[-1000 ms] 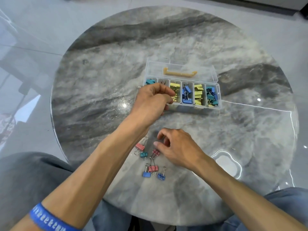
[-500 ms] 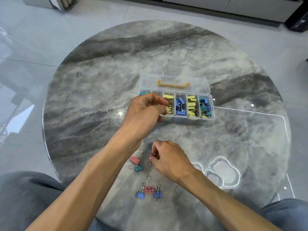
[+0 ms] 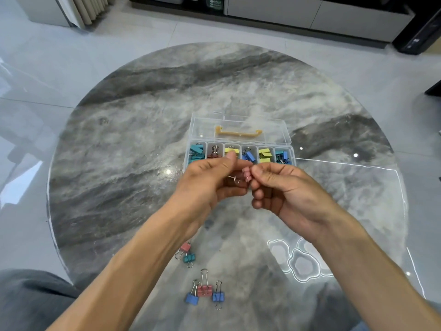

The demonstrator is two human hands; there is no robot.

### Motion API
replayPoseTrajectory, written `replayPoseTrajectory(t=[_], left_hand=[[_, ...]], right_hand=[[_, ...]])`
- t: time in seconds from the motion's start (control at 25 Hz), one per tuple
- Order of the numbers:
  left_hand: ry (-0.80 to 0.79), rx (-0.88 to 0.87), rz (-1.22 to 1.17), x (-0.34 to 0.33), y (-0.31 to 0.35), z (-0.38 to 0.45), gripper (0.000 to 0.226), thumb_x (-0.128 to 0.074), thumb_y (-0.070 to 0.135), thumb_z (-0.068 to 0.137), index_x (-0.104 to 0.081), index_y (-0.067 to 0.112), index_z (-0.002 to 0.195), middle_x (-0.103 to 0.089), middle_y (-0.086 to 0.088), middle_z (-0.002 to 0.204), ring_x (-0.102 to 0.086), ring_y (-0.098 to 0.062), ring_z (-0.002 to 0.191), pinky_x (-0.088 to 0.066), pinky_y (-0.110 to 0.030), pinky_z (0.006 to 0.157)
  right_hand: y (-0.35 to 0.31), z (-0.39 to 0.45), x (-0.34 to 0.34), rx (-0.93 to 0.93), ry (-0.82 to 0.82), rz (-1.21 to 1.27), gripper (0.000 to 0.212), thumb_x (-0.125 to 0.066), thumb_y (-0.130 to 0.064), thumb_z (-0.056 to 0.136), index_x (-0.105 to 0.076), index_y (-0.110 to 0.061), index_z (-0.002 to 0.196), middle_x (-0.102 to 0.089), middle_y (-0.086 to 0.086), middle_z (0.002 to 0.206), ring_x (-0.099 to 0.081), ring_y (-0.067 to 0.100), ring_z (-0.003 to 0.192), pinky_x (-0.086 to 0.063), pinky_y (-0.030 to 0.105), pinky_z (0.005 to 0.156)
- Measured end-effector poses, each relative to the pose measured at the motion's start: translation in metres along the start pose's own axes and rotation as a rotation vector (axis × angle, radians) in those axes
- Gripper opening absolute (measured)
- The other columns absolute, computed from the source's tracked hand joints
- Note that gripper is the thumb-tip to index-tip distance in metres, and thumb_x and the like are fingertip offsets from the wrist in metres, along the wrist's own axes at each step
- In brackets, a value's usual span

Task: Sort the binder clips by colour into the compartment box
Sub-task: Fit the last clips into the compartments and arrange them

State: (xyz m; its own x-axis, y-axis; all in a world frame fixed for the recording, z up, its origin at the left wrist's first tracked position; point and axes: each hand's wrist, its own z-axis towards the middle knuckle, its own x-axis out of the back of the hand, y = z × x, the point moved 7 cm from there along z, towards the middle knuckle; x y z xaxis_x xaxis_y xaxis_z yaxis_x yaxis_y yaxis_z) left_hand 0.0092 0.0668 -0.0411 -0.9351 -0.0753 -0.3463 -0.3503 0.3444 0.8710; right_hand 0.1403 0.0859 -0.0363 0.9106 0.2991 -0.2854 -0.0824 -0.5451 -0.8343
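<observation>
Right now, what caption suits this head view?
Both hands hold a pink clip before the box; five clips wait on the table.

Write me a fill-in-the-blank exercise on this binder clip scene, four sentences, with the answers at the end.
1. The compartment box has ____ compartments in a row.
2. Both hands, the left hand and the right hand, hold one ____ binder clip between them.
3. Near the table's front edge, a pink clip lies between two ____ clips.
4. The box's lid is ____.

Answers: six; pink; blue; open
</observation>
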Motion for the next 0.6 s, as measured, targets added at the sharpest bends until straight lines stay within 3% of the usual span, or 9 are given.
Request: replayPoseTrajectory(t=[0.16,0.28,0.36,0.6], left_hand=[[-0.049,-0.02,-0.16,-0.007,0.0,0.001,0.023,-0.067,0.018,0.074,-0.077,0.007,0.092,-0.071,-0.006,0.077,-0.064,-0.012,0.064,-0.056,-0.022,0.062],[-0.056,-0.06,-0.224,-0.015,-0.005,0.001,0.02,-0.064,0.012,0.074,-0.08,0.01,0.087,-0.07,-0.005,0.069,-0.063,-0.01,0.06,-0.055,-0.02,0.061],[-0.031,-0.089,-0.218,-0.015,-0.007,0.0,0.023,-0.064,0.013,0.076,-0.076,0.006,0.094,-0.07,-0.008,0.07,-0.064,-0.014,0.062,-0.055,-0.022,0.063],[0.045,-0.135,-0.174,-0.014,-0.01,0.001,0.02,-0.069,0.022,0.077,-0.065,0.005,0.086,-0.065,-0.008,0.075,-0.061,-0.024,0.07,-0.055,-0.034,0.073]], right_hand=[[0.001,-0.001,-0.005,-0.003,-0.024,0.162,0.009,-0.065,-0.018,0.079,-0.067,-0.014,0.071,-0.054,0.001,0.062,-0.04,0.008,0.042,-0.032,0.02,0.041],[0.007,-0.002,-0.007,-0.001,-0.013,0.181,0.007,-0.066,-0.019,0.076,-0.066,-0.014,0.07,-0.053,0.002,0.062,-0.043,0.009,0.046,-0.032,0.022,0.042],[0.005,-0.004,-0.005,0.027,0.022,0.157,0.008,-0.067,-0.018,0.076,-0.064,-0.012,0.071,-0.055,0.003,0.061,-0.046,0.01,0.048,-0.035,0.023,0.043],[-0.025,-0.012,0.001,0.432,0.271,-0.18,0.014,-0.062,-0.005,0.094,-0.061,-0.005,0.08,-0.063,0.003,0.06,-0.053,0.012,0.051,-0.044,0.026,0.046]])
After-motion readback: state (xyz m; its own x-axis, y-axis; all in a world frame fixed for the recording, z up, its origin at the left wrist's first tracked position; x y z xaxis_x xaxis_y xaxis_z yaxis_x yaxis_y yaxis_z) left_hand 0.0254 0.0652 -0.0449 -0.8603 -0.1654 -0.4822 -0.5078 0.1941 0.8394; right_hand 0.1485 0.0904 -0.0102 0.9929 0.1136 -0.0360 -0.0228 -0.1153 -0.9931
